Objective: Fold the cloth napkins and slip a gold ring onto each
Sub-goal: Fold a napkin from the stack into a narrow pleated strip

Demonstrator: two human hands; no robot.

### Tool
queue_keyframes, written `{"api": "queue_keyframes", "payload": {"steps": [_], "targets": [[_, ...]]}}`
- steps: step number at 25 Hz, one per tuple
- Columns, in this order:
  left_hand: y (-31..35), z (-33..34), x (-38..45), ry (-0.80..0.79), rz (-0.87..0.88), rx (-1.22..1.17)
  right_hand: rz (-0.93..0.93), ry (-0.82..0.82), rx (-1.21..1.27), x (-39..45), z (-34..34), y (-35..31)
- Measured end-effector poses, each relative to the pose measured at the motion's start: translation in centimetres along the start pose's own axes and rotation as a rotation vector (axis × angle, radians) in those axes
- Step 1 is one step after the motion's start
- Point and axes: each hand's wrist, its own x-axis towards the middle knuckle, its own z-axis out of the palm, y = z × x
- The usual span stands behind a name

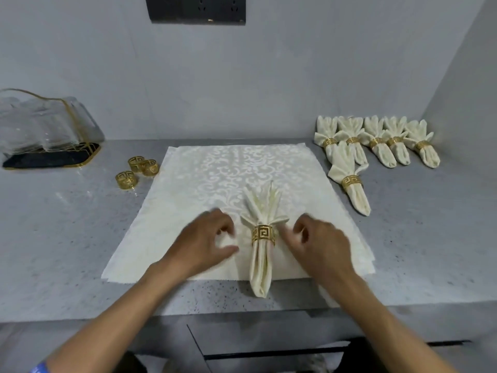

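- The folded napkin (260, 254) lies lengthwise on the stack of flat napkins (215, 179) in the middle of the grey speckled surface (67, 238). Its near tip hangs past the stack's front edge and its pleats fan out at the far end.
- A gold ring (263, 235) with a Greek-key pattern sits around that napkin, roughly a third of the way down from the fan.
- The left hand (207, 242) is just left of the ring, fingers loosely curled. It's a bit blurry, but it doesn't seem to be gripping anything.
- The right hand (320, 242) is just right of the ring, fingers bent, fingertips near the right flap of the fan. I honestly can't tell if it's pinching the cloth or only touching it.
- Three spare rings (137, 170) sit on the surface to the left of the stack, two touching each other and one a little nearer.
- Further left there's a clear holder with gold trim (45, 127) on a dark base against the wall.
- On the right, six finished napkins (376, 146) already have rings on: five in a row by the wall, with one (349, 179) in front of them, closer to the stack.
- A dark outlet panel (195, 8) is on the wall up top.
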Motion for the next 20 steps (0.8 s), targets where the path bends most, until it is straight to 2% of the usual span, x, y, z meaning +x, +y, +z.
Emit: {"api": "queue_keyframes", "payload": {"steps": [2,6,8,10,14,17,20], "targets": [[1.7,1.4,0.3,-0.096,0.082,0.028,-0.019,-0.114,-0.132,-1.6,0.1,-2.8],[4.5,3.6,0.9,-0.106,0.004,-0.025,0.005,-0.166,-0.174,-1.7,0.4,-3.2],[5.6,4.6,2.0,-0.152,0.012,0.018,0.005,-0.124,-0.169,-0.9,-0.1,-1.5],[6.1,5.8,4.0,-0.128,0.047,0.111,0.020,-0.078,-0.142,-0.2,-1.2,0.7],[5.5,8.5,7.2,-0.150,0.033,0.200,0.099,0.122,-0.094,1.1,-5.2,6.2],[5.7,10.0,7.1,0.003,0.041,0.158,0.160,0.272,-0.102,4.2,-8.7,11.6],[5.9,10.6,6.8,0.054,0.052,0.142,0.213,0.354,-0.110,9.1,-9.9,15.9]]}}
